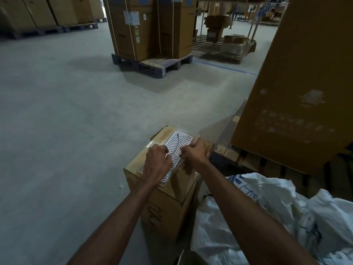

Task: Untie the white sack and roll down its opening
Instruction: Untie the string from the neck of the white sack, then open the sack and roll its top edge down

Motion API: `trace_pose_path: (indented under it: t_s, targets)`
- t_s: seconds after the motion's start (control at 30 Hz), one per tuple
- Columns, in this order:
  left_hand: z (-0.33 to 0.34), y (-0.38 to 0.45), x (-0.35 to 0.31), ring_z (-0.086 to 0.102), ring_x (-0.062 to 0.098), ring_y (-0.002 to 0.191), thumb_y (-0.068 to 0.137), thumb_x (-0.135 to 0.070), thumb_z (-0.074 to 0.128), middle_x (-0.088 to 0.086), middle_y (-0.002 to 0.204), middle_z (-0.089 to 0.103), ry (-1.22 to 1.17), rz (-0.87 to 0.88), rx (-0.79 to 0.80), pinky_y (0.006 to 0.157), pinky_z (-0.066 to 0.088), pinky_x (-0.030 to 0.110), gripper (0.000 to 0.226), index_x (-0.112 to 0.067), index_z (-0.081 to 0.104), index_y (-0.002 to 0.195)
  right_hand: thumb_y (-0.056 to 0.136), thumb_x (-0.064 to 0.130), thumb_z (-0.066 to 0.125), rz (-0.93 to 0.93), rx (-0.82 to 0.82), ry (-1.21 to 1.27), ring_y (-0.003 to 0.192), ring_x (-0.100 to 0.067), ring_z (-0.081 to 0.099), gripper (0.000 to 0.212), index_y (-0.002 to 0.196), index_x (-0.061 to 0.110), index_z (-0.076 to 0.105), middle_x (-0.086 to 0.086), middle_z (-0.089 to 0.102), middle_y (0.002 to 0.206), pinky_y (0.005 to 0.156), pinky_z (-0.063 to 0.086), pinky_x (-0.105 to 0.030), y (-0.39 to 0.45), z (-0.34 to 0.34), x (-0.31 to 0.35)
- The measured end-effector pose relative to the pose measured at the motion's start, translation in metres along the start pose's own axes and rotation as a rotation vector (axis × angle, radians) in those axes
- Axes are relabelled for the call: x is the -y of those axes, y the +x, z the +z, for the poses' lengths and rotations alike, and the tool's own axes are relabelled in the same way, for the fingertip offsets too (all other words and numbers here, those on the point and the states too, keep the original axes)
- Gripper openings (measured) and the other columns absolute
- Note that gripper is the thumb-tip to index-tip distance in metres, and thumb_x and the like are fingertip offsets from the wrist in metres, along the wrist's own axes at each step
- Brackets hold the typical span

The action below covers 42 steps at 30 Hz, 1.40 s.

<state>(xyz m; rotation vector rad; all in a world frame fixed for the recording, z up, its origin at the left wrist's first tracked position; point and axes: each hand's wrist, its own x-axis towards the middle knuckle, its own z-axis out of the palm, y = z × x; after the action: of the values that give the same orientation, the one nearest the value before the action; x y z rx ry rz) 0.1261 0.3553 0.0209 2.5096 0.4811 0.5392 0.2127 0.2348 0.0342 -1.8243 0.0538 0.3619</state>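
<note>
White woven plastic marks the sack (282, 213), which lies crumpled at the lower right of the view, beside the box (166, 194) and under the person's right forearm. Blue printing shows on its folds. Neither hand touches it.

Both hands work on top of the brown cardboard box, which stands on the concrete floor (66, 111). A white tray (175, 148) with a wavy ribbed pattern rests flat on the box lid, inside a clear plastic cover. A thin black tie (177, 143) curves across the tray. The left hand (156, 161) is curled over the tray's near left part, its fingers bent in tight at the lower end of the tie; whether they pinch it cannot be told. The right hand (196, 152) grips the tray's right edge, fingers closed on it.

Farther off, tall cartons (149, 27) stand on a pallet (152, 66), and a large carton (298, 88) rises at the right.
</note>
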Motion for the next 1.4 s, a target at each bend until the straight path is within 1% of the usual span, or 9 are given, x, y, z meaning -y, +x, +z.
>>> trace_pose_path:
  t_s: [0.07,0.17,0.27,0.4,0.6,0.73,0.87,1.1,1.4]
  targets:
    - [-0.004,-0.007,-0.010,0.069,0.018,0.095,0.089,-0.021,0.075,0.010,0.110,0.073,-0.022,0.008,-0.007,0.080,0.057,0.027,0.030,-0.007,0.075,0.115,0.087,0.001,0.072,-0.016,-0.001,-0.005,0.070,-0.023,0.075,0.006,0.093,0.001,0.072,-0.015,0.074,0.089,0.063,0.062,-0.032,-0.013,-0.008,0.000]
    - [-0.013,-0.025,-0.030,0.067,0.019,0.096,0.088,-0.020,0.074,0.010,0.108,0.072,-0.056,0.049,0.008,0.078,0.052,0.023,0.027,-0.008,0.075,0.113,0.086,0.005,0.073,-0.051,-0.043,-0.033,0.066,-0.021,0.074,0.015,0.099,-0.003,0.075,-0.014,0.074,0.083,0.068,0.064,-0.037,-0.037,-0.026,0.001]
    - [-0.027,-0.053,-0.053,0.064,0.026,0.103,0.087,-0.025,0.070,0.011,0.111,0.067,-0.071,0.090,0.056,0.084,0.056,0.036,0.030,-0.012,0.071,0.115,0.089,0.004,0.070,-0.130,-0.090,-0.050,0.065,-0.017,0.072,0.013,0.100,0.000,0.075,-0.010,0.075,0.086,0.056,0.058,-0.025,-0.081,-0.053,0.003]
    - [-0.031,-0.114,-0.086,0.056,0.026,0.112,0.089,-0.030,0.068,0.010,0.119,0.060,-0.094,0.176,0.122,0.091,0.054,0.043,0.037,-0.019,0.064,0.124,0.090,0.011,0.072,-0.350,-0.178,-0.218,0.080,-0.007,0.067,0.015,0.104,0.014,0.075,0.004,0.072,0.093,0.068,0.052,-0.014,-0.156,-0.101,-0.012]
    - [-0.009,-0.230,-0.134,0.057,0.023,0.111,0.089,-0.022,0.069,0.008,0.120,0.059,-0.206,0.286,0.252,0.090,0.042,0.025,0.037,-0.017,0.063,0.126,0.089,0.014,0.072,-0.463,-0.367,-0.461,0.083,-0.011,0.067,0.013,0.102,0.015,0.075,-0.001,0.071,0.100,0.075,0.060,-0.030,-0.260,-0.179,-0.087]
    - [0.008,-0.290,-0.155,0.056,0.026,0.117,0.088,-0.022,0.066,0.009,0.124,0.058,-0.219,0.367,0.373,0.101,0.048,0.040,0.040,-0.019,0.061,0.128,0.092,0.016,0.068,-0.416,-0.412,-0.554,0.081,-0.012,0.067,0.015,0.107,0.016,0.071,0.000,0.069,0.107,0.073,0.056,-0.027,-0.314,-0.220,-0.135]
    - [0.017,-0.323,-0.175,0.055,0.031,0.117,0.087,-0.024,0.066,0.010,0.122,0.057,-0.190,0.423,0.435,0.103,0.046,0.042,0.044,-0.019,0.061,0.130,0.092,0.018,0.065,-0.352,-0.488,-0.596,0.088,-0.018,0.067,0.015,0.106,0.017,0.072,-0.001,0.069,0.106,0.074,0.051,-0.026,-0.348,-0.245,-0.164]
    - [0.043,-0.335,-0.193,0.050,0.026,0.125,0.090,-0.025,0.067,0.007,0.127,0.056,-0.176,0.472,0.506,0.106,0.044,0.040,0.043,-0.017,0.060,0.131,0.094,0.023,0.059,-0.326,-0.493,-0.688,0.087,-0.020,0.066,0.014,0.106,0.023,0.065,0.003,0.063,0.106,0.074,0.058,-0.043,-0.357,-0.270,-0.207]
    - [0.119,-0.277,-0.210,0.049,0.028,0.122,0.089,-0.020,0.062,0.009,0.124,0.052,-0.115,0.520,0.620,0.102,0.045,0.035,0.042,-0.017,0.059,0.131,0.094,0.019,0.061,-0.214,-0.474,-0.763,0.102,-0.024,0.066,0.035,0.128,0.019,0.064,-0.002,0.063,0.124,0.089,0.053,-0.037,-0.281,-0.305,-0.238]
